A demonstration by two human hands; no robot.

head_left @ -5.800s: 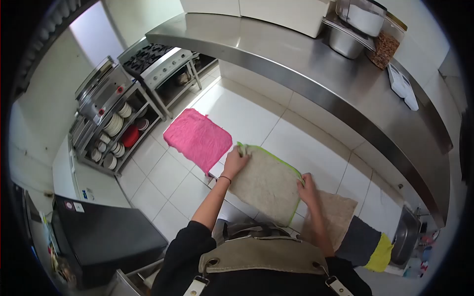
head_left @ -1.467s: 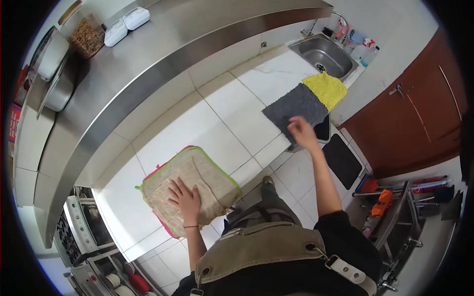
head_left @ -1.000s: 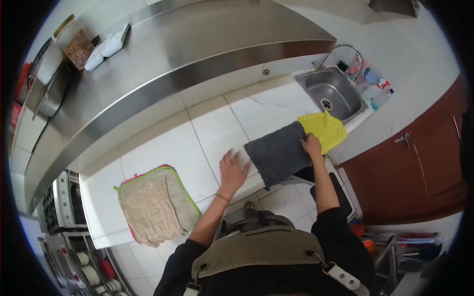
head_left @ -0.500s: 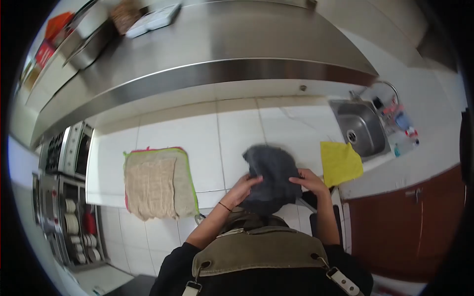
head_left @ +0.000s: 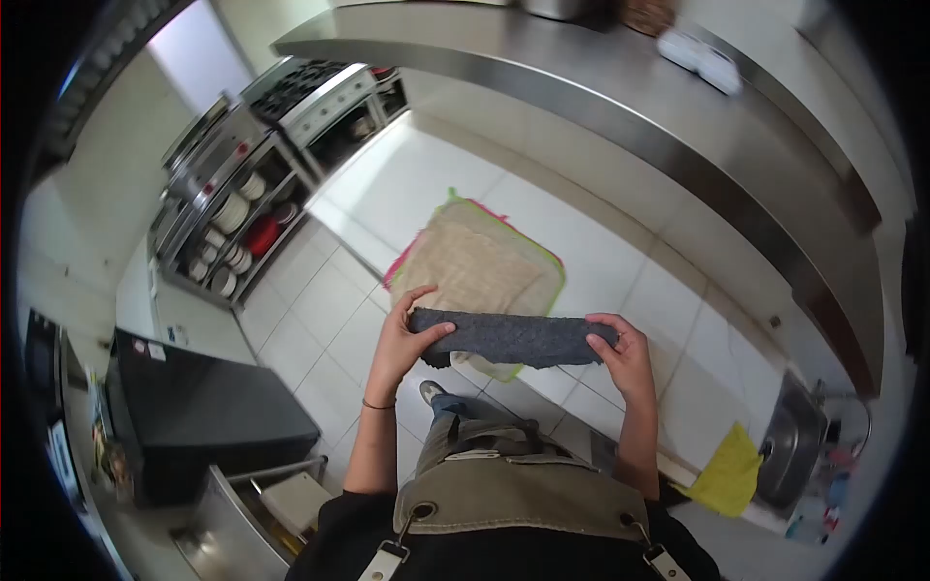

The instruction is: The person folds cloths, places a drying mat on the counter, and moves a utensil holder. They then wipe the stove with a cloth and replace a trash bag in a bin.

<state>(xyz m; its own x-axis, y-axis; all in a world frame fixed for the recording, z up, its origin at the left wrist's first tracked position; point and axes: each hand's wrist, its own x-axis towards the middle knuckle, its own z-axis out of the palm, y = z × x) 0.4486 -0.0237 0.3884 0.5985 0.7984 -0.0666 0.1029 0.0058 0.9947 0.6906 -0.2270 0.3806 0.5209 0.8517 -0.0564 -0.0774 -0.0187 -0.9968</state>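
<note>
A dark grey cloth (head_left: 518,339) is stretched level between my two hands, folded or held as a long strip. My left hand (head_left: 405,334) pinches its left end between thumb and fingers. At the other end, my right hand (head_left: 620,347) grips it the same way. Behind the strip, on the white tiled counter, lies a beige cloth (head_left: 470,261) on top of a larger cloth with green and pink edging (head_left: 550,259). The strip hides the near part of that stack. A yellow cloth (head_left: 727,474) hangs over the counter edge by the sink at lower right.
A steel shelf (head_left: 620,111) runs above the white counter (head_left: 620,290). The metal sink (head_left: 794,450) is at right, with bottles near it. A stove (head_left: 310,102) and a dish rack (head_left: 232,213) stand at left. A black cabinet (head_left: 213,416) is at lower left, near an open drawer (head_left: 262,513).
My view has turned left, towards the stacked cloths. The grey cloth has left the counter's right side and gone from a loose bunch to a flat strip held up between both hands.
</note>
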